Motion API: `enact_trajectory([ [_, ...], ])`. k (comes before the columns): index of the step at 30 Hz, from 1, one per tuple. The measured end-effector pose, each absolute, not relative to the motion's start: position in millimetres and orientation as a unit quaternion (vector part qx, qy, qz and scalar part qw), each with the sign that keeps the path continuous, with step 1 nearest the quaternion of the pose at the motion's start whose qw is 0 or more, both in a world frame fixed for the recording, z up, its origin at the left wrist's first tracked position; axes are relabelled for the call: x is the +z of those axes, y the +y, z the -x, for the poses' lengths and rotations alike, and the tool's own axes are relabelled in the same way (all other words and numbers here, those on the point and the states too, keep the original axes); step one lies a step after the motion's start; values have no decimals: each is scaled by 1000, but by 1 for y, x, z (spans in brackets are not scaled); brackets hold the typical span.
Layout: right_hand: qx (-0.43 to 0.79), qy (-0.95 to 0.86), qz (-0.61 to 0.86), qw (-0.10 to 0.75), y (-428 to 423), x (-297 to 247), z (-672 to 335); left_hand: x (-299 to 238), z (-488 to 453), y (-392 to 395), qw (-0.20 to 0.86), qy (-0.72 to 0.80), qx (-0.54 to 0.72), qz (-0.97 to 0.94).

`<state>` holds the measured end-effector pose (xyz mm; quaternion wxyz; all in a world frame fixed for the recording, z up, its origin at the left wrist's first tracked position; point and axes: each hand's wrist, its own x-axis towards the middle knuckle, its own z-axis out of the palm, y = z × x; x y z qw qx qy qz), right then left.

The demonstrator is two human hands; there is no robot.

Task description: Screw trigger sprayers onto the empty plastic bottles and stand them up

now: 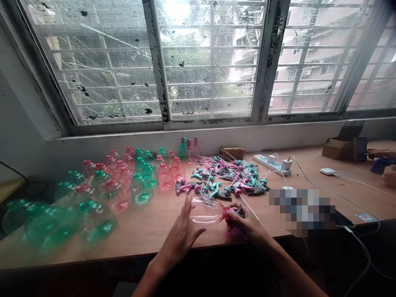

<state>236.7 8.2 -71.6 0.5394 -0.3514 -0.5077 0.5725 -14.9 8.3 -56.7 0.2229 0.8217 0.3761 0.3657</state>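
Note:
A clear pink spray bottle (206, 210) lies sideways in the air above the front of the table, its neck to the right. My right hand (244, 222) is closed around the pink and black trigger sprayer (230, 211) at the bottle's neck. At the bottle's base, my left hand (182, 227) has its fingers stretched out and thumb apart, touching or very close to the plastic. Just beyond the bottle lies a heap of trigger sprayers (229, 173) in pink, teal and black, some with thin dip tubes.
Several open green bottles (99, 225) and pink bottles (165, 177) stand on the table's left side. Bottles with sprayers (189, 149) stand near the wall. On the right are a power strip (272, 164), cables, a cardboard box (340, 146) and another person's hand (390, 177).

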Motion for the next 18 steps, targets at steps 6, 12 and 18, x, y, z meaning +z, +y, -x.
enact_trajectory([
  [6, 570, -522, 361, 521, 5, -66, -238, -49, 17, 7, 241, 415, 359, -801],
  [12, 576, -497, 357, 542, 7, -69, -238, -51, 14, 7, 262, 398, 364, -800],
  [18, 577, -514, 354, 526, 6, -70, -239, -51, 17, 8, 251, 401, 353, -807],
])
